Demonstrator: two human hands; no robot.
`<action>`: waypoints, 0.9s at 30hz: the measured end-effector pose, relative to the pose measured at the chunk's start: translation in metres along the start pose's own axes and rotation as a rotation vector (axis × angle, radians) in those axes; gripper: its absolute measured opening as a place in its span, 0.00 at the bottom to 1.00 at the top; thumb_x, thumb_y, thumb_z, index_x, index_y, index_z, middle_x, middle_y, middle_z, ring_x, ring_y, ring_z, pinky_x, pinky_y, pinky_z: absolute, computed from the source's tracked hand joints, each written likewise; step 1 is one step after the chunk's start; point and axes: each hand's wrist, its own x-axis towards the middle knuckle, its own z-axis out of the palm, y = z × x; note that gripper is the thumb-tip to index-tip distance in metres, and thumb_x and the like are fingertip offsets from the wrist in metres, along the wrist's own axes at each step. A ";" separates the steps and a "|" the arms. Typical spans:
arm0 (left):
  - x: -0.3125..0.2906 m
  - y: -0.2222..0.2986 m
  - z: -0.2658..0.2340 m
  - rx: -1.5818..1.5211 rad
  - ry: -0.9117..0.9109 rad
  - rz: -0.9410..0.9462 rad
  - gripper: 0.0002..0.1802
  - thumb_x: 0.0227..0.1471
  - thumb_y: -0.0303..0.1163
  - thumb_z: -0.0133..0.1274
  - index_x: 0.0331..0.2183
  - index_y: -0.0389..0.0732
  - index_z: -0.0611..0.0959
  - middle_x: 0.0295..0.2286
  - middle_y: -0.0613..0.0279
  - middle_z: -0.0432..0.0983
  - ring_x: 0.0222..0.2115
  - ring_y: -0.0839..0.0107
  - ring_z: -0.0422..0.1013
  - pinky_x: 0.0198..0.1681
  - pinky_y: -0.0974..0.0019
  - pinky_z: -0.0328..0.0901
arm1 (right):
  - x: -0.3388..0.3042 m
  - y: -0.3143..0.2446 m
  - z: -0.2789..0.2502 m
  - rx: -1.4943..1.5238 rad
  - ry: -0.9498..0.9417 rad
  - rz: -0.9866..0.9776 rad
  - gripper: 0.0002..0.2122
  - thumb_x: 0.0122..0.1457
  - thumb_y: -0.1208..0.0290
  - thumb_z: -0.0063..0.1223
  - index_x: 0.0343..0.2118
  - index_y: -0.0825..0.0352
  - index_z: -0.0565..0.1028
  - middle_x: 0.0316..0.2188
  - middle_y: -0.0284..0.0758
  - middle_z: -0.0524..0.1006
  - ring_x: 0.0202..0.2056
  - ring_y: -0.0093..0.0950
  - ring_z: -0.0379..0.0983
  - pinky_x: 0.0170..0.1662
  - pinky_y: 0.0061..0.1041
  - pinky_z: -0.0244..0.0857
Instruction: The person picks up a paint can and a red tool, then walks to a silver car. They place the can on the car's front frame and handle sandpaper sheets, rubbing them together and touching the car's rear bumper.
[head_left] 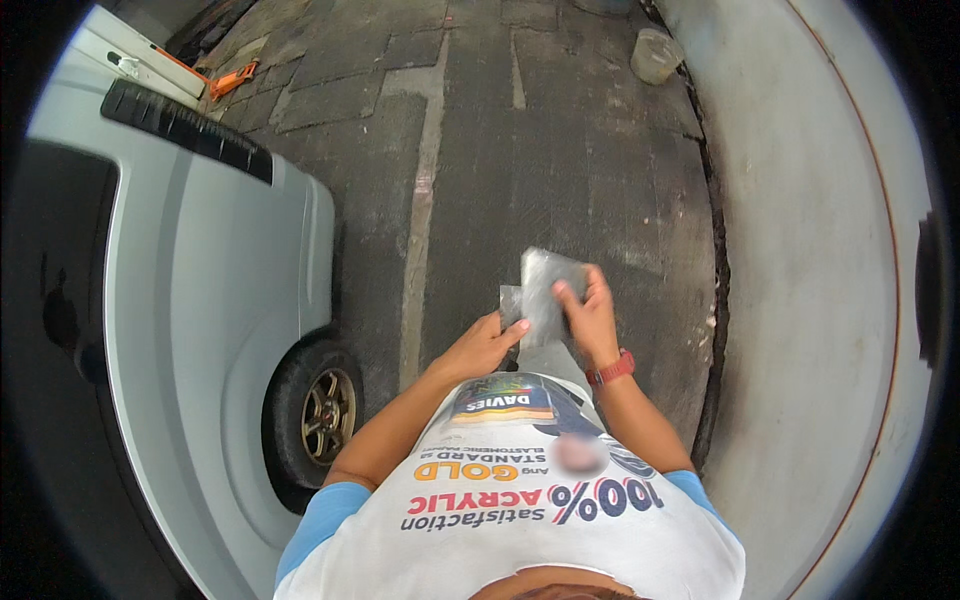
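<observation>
In front of my waist, my right hand [592,318] grips a pale grey, flat rectangular plate [546,285], its thumb lying across the face. My left hand [482,345] is closed at the plate's lower left side. A smaller, darker grey flat piece [510,302] sticks up from the left fingers, partly behind the plate. The left thumb rests at the larger plate's edge. Most of the left fingers are hidden, and the exact kind of either piece is unclear. A red wristwatch [612,368] circles my right wrist.
A silver vehicle [240,260] with a bronze-rimmed wheel [325,412] stands close on my left. Along the right runs a pale grey wall-like surface [800,300]. Dark patched pavement [560,180] lies between. Farther off are an orange floor jack [233,80] and a translucent container [655,56].
</observation>
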 end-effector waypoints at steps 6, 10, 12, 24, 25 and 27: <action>0.123 0.086 -0.066 0.117 0.193 0.023 0.26 0.76 0.48 0.49 0.57 0.34 0.82 0.48 0.56 0.84 0.49 0.70 0.76 0.57 0.59 0.69 | 0.195 -0.073 0.001 -0.071 -0.314 -0.037 0.16 0.67 0.68 0.66 0.52 0.68 0.76 0.46 0.35 0.82 0.49 0.24 0.76 0.56 0.30 0.70; 0.202 0.125 -0.123 -0.027 0.295 0.076 0.26 0.75 0.47 0.50 0.53 0.31 0.84 0.43 0.57 0.86 0.45 0.71 0.76 0.52 0.59 0.70 | 0.338 -0.113 0.013 0.325 0.037 0.036 0.16 0.66 0.67 0.66 0.51 0.69 0.76 0.44 0.36 0.82 0.46 0.28 0.77 0.53 0.33 0.71; 0.240 0.135 -0.164 -0.041 0.317 0.060 0.27 0.74 0.48 0.51 0.52 0.32 0.85 0.42 0.59 0.86 0.44 0.71 0.76 0.52 0.60 0.70 | 0.384 -0.117 0.033 -0.159 -0.314 -0.211 0.16 0.66 0.64 0.67 0.49 0.69 0.76 0.42 0.37 0.82 0.45 0.29 0.78 0.51 0.32 0.71; 0.461 0.186 -0.475 -0.293 0.852 0.199 0.18 0.65 0.37 0.64 0.44 0.28 0.86 0.39 0.51 0.87 0.39 0.63 0.83 0.46 0.56 0.74 | 0.732 -0.180 0.130 -0.209 -0.879 0.229 0.18 0.63 0.68 0.70 0.54 0.65 0.82 0.45 0.30 0.87 0.46 0.25 0.82 0.52 0.32 0.75; 0.474 0.196 -0.498 -0.127 0.920 0.174 0.18 0.64 0.36 0.64 0.44 0.28 0.86 0.36 0.48 0.87 0.36 0.61 0.83 0.43 0.55 0.74 | 0.745 -0.192 0.148 -0.522 -0.877 0.001 0.18 0.63 0.71 0.68 0.56 0.63 0.82 0.45 0.32 0.86 0.44 0.31 0.82 0.51 0.34 0.75; 0.502 0.218 -0.543 0.217 1.051 0.080 0.17 0.64 0.36 0.63 0.43 0.28 0.86 0.30 0.44 0.86 0.31 0.58 0.82 0.39 0.53 0.74 | 0.769 -0.221 0.187 -0.811 -0.688 -0.332 0.20 0.62 0.75 0.65 0.58 0.60 0.82 0.45 0.37 0.85 0.42 0.40 0.82 0.48 0.36 0.75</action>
